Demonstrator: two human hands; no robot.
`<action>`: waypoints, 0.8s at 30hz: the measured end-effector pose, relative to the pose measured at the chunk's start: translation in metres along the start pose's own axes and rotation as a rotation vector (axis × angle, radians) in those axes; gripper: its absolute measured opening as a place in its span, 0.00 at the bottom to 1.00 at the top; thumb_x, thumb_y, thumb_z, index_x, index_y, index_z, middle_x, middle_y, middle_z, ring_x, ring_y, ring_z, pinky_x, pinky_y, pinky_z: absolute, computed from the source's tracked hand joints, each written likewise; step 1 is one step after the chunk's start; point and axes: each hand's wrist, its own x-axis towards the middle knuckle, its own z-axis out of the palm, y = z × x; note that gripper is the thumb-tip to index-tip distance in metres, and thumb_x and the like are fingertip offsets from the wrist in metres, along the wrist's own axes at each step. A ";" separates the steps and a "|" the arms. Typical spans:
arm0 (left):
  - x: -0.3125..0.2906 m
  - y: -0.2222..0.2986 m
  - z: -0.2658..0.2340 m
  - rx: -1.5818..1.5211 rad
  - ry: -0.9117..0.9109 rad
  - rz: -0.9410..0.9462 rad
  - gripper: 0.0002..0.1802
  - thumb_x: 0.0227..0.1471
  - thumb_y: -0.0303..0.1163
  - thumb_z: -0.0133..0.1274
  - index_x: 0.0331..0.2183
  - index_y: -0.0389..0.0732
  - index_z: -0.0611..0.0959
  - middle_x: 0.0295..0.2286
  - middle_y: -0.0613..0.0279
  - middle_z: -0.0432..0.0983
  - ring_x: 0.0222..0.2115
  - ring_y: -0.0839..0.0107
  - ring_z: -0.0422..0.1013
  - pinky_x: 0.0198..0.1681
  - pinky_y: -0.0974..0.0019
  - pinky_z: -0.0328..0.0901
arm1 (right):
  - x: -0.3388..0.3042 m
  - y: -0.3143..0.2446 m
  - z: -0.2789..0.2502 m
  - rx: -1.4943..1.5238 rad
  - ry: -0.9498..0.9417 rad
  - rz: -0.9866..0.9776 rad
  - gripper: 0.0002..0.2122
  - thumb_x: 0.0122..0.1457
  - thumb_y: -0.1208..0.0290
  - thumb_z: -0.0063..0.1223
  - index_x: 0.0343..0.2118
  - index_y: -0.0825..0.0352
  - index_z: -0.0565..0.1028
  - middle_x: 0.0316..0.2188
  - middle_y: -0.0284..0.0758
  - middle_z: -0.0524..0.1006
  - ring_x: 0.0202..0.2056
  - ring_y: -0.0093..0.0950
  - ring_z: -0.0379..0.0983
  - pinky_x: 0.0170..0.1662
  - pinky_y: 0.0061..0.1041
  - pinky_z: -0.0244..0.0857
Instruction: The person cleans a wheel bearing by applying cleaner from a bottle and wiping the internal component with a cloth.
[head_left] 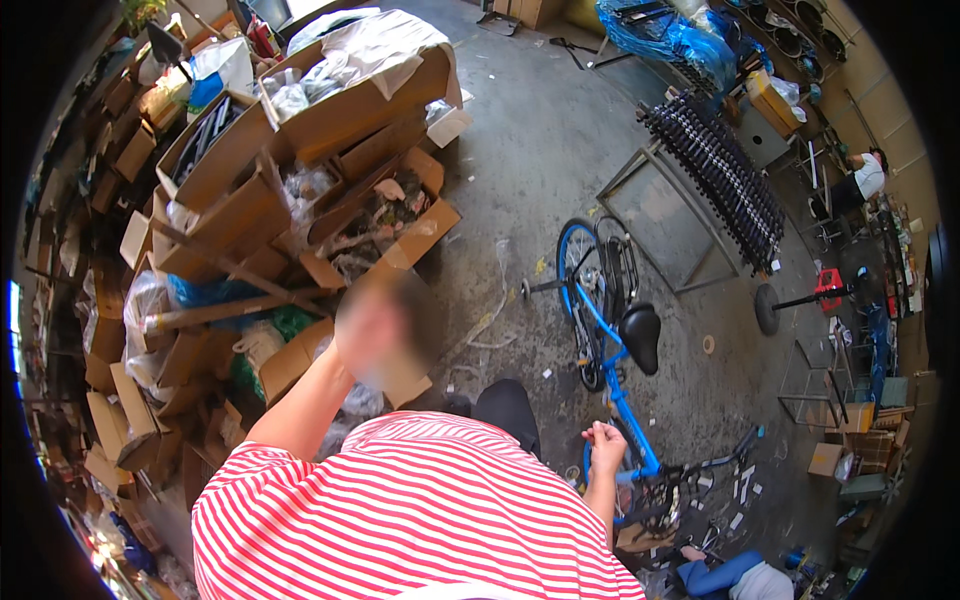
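Note:
My left hand (374, 332) is raised in front of the cardboard boxes, and a blur smears it so its fingers do not show. Low on the right, my right hand (604, 443) is closed, fingertips pressed together. Whatever it may hold is too small to make out. Just beside that hand is the blue frame of a bicycle (622, 412), standing on the floor with a black saddle (640, 338). I cannot tell whether the hand touches the frame.
Stacked open cardboard boxes (365, 105) crowd the left. Beyond the bicycle, a metal rack (665, 215) carries a row of black parts (715, 180). A wheeled black bar (805, 300) stands farther right. One person (862, 180) is at the far right, another (740, 577) at lower right.

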 end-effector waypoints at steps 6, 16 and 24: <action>0.132 0.072 0.085 0.199 0.363 0.102 0.28 0.54 0.52 0.44 0.48 0.41 0.71 0.42 0.61 0.72 0.42 0.62 0.70 0.44 0.54 0.66 | 0.152 -0.056 0.027 -0.034 0.005 0.143 0.09 0.57 0.69 0.52 0.26 0.70 0.73 0.19 0.34 0.75 0.19 0.22 0.72 0.25 0.19 0.67; 0.293 0.225 0.254 -0.062 -0.004 0.385 0.25 0.62 0.41 0.33 0.13 0.48 0.60 0.08 0.75 0.46 0.07 0.81 0.43 0.10 0.75 0.38 | 0.407 -0.353 0.267 -0.045 -0.167 -0.063 0.03 0.52 0.78 0.55 0.27 0.72 0.74 0.22 0.32 0.75 0.21 0.20 0.71 0.27 0.18 0.67; 0.538 0.380 0.369 -0.311 -0.242 0.625 0.25 0.54 0.55 0.41 0.34 0.41 0.74 0.43 0.49 0.67 0.52 0.52 0.56 0.57 0.45 0.46 | 0.648 -0.455 0.451 -0.598 -0.414 -0.641 0.08 0.51 0.71 0.54 0.19 0.68 0.74 0.15 0.31 0.74 0.19 0.19 0.68 0.26 0.23 0.63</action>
